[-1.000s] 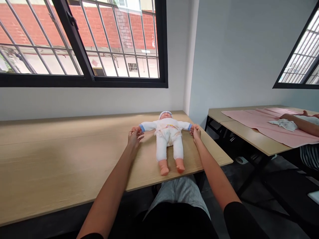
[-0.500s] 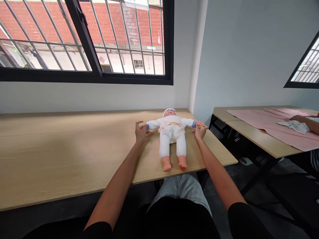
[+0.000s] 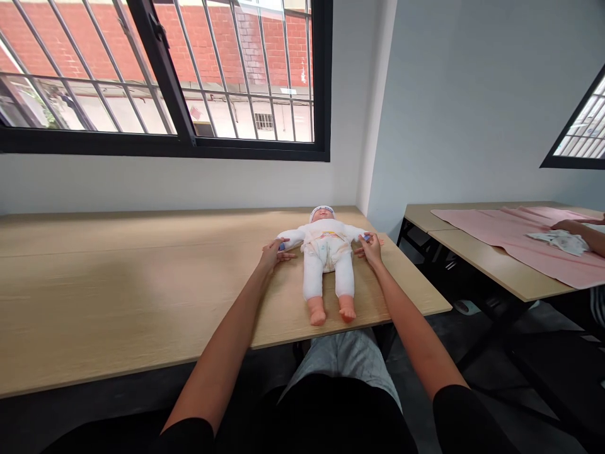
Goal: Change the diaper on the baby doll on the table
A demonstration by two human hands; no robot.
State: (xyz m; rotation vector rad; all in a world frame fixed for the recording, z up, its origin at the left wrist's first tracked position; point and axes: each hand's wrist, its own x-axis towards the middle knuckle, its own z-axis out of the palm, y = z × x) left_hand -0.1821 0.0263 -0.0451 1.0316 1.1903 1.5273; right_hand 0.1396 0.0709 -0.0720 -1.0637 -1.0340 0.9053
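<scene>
A baby doll (image 3: 327, 252) lies on its back on the wooden table, arms stretched out sideways and bare feet toward me. It has white clothing with blue cuffs, a nappy over the white legs, and a white headband. At the blue cuff on the left of the view, my left hand (image 3: 273, 253) pinches the doll's sleeve end between thumb and index finger, other fingers extended beneath. My right hand (image 3: 371, 250) pinches the opposite cuff the same way. Both of the doll's hands are partly hidden behind my fingers.
The wooden table (image 3: 142, 296) ends just below the doll's feet and to its right. A second table (image 3: 496, 258) on the right carries a pink cloth (image 3: 501, 236) and a crumpled white cloth (image 3: 562, 241) under another person's arm (image 3: 586, 234). A barred window is ahead.
Both my hands have shifted slightly inward, from the doll's hands to its blue cuffs. The doll's body has stayed in place.
</scene>
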